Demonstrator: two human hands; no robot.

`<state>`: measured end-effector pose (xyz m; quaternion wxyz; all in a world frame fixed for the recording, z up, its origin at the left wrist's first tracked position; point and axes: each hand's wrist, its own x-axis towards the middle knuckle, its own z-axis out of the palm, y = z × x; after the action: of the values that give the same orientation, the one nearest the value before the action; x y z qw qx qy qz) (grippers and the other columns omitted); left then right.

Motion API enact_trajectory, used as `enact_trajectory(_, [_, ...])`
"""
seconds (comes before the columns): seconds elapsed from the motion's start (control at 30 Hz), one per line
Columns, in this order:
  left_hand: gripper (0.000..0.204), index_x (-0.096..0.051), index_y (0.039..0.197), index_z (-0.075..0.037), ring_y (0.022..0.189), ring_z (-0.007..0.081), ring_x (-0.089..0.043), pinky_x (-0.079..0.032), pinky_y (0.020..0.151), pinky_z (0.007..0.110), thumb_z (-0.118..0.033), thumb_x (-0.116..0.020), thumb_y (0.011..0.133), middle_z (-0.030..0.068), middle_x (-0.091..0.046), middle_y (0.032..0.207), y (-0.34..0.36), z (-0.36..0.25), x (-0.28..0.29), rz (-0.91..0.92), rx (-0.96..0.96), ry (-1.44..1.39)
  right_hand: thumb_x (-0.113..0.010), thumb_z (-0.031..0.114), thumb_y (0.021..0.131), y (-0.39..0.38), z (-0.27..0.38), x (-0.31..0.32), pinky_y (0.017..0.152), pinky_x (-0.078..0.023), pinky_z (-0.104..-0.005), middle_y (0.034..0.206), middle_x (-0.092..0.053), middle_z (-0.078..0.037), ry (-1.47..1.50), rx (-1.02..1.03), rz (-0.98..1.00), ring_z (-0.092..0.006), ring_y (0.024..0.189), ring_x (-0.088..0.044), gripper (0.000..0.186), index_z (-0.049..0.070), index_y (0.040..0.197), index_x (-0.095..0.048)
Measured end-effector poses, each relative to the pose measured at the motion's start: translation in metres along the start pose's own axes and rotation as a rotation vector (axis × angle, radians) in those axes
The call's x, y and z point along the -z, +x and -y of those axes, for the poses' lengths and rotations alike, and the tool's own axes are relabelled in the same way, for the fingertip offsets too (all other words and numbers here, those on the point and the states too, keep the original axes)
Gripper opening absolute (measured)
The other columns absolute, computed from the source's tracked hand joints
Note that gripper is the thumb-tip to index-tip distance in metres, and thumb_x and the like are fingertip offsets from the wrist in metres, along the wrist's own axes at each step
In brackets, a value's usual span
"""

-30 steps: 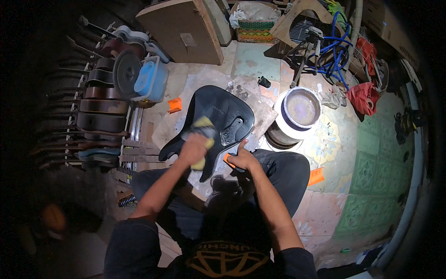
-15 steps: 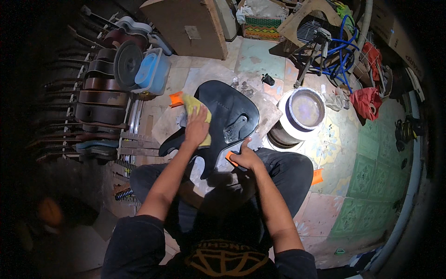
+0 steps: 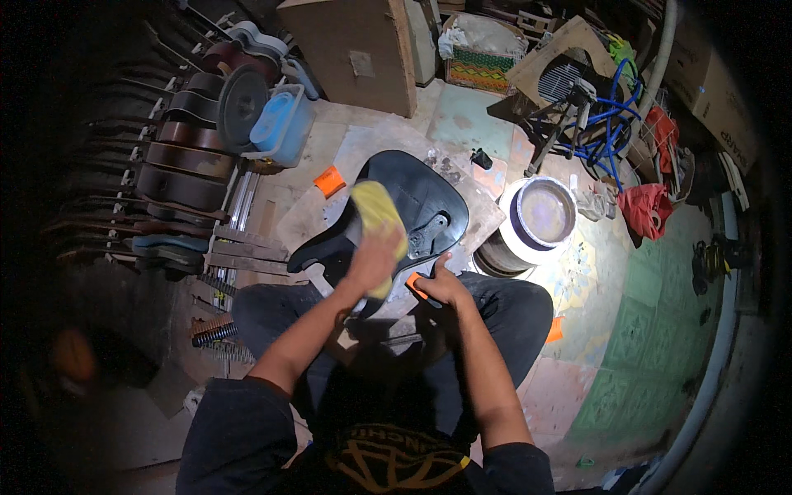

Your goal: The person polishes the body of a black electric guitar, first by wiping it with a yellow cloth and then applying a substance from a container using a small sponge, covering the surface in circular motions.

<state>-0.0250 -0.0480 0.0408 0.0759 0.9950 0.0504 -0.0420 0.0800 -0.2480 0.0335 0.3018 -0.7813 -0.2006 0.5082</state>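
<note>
A glossy black electric guitar body (image 3: 408, 177) with a recessed cavity lies tilted in front of my knees. My left hand (image 3: 373, 262), smeared by motion, presses a yellow cloth (image 3: 381, 210) onto its surface. Along the body's lower right edge, my right hand (image 3: 444, 286) closes on the guitar body, thumb side up; its fingertips are partly hidden. Beside that hand sits an orange piece (image 3: 415, 285). Another curved orange piece (image 3: 329, 181) rests to the left of the body, and a third orange piece (image 3: 554, 329) shows by my right knee.
A round tub (image 3: 544, 213) stands to the right. Guitars (image 3: 183, 183) hang in a rack at the left, beside a clear blue bin (image 3: 285, 128). A brown panel (image 3: 351, 58) leans at the back. Blue hose (image 3: 610, 107) and red cloth (image 3: 646, 209) lie at the far right.
My left hand and the yellow cloth have moved right and toward me across the guitar body. My right hand stays at its edge. The whole view has shifted slightly.
</note>
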Motion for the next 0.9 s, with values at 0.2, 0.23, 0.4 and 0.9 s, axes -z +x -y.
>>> enact_trajectory(0.2, [0.042, -0.061, 0.131, 0.0, 0.125, 0.0357, -0.058, -0.043, 0.108, 0.046, -0.014, -0.047, 0.094, 0.016, -0.065, 0.13, -0.094, -0.018, 0.041, 0.294, -0.077, -0.615, -0.065, 0.051, 0.079, 0.003, 0.004, 0.0, 0.098, -0.05, -0.0363, 0.118, -0.064, -0.037, -0.066, 0.002, 0.006, -0.0424, 0.112, -0.066, 0.131, -0.023, 0.142, 0.023])
enact_trajectory(0.23, [0.04, -0.064, 0.127, 0.002, 0.119, 0.0346, -0.063, -0.047, 0.104, 0.043, -0.014, -0.045, 0.095, 0.0161, -0.069, 0.124, -0.109, -0.014, 0.05, 0.474, 0.01, -0.73, -0.066, 0.051, 0.078, 0.002, 0.005, 0.0, 0.099, -0.049, -0.0363, 0.118, -0.064, -0.037, -0.029, -0.018, 0.021, -0.0423, 0.112, -0.065, 0.132, -0.023, 0.142, 0.023])
enact_trajectory(0.4, [0.045, -0.067, 0.116, 0.006, 0.097, 0.0216, -0.067, -0.051, 0.092, 0.032, -0.011, -0.039, 0.086, 0.0143, -0.07, 0.108, -0.209, 0.029, 0.11, -0.19, 0.724, -1.48, -0.067, 0.05, 0.078, 0.009, -0.011, -0.003, 0.099, -0.048, -0.0367, 0.12, -0.064, -0.036, -0.02, 0.005, -0.035, -0.0421, 0.113, -0.065, 0.132, -0.019, 0.145, 0.023])
enact_trajectory(0.9, [0.05, -0.059, 0.133, 0.003, 0.123, 0.0342, -0.059, -0.041, 0.11, 0.038, 0.0, -0.055, 0.083, 0.0232, -0.063, 0.129, -0.315, 0.075, 0.16, -0.3, 1.023, -0.44, -0.073, 0.043, 0.077, -0.029, 0.002, 0.026, 0.11, -0.042, -0.0374, 0.139, -0.052, -0.038, -0.176, 0.086, -0.033, -0.0403, 0.131, -0.055, 0.117, -0.012, 0.156, -0.008])
